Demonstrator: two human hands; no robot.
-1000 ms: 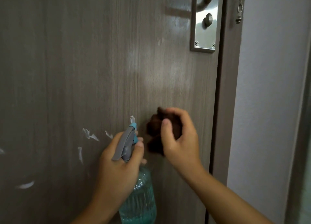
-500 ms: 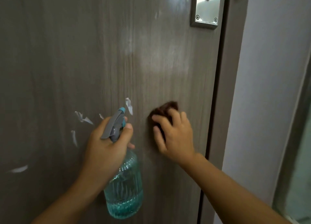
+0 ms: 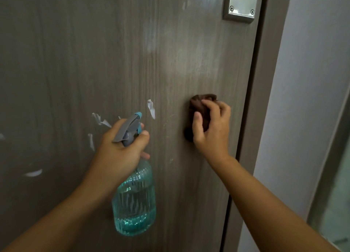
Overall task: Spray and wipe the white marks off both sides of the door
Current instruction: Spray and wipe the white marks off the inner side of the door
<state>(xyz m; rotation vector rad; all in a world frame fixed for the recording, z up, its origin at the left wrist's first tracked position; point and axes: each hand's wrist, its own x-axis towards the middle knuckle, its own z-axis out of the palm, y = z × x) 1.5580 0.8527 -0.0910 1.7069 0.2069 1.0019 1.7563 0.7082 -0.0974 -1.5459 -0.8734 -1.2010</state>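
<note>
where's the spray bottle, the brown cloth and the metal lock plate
spray bottle [image 3: 134, 204], head view, ribbed body
brown cloth [image 3: 198, 105], head view, bunched top
metal lock plate [image 3: 241, 5], head view, lower face

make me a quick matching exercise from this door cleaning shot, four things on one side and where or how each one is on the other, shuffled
Things:
1. cloth
2. spray bottle
3. metal plate
4. white marks

Places or states:
A. top of the door, near its edge
B. held in the left hand
C. pressed to the door under the right hand
D. on the door left of the cloth, not yet wiped

Pairs: 1-C, 2-B, 3-A, 4-D
</note>
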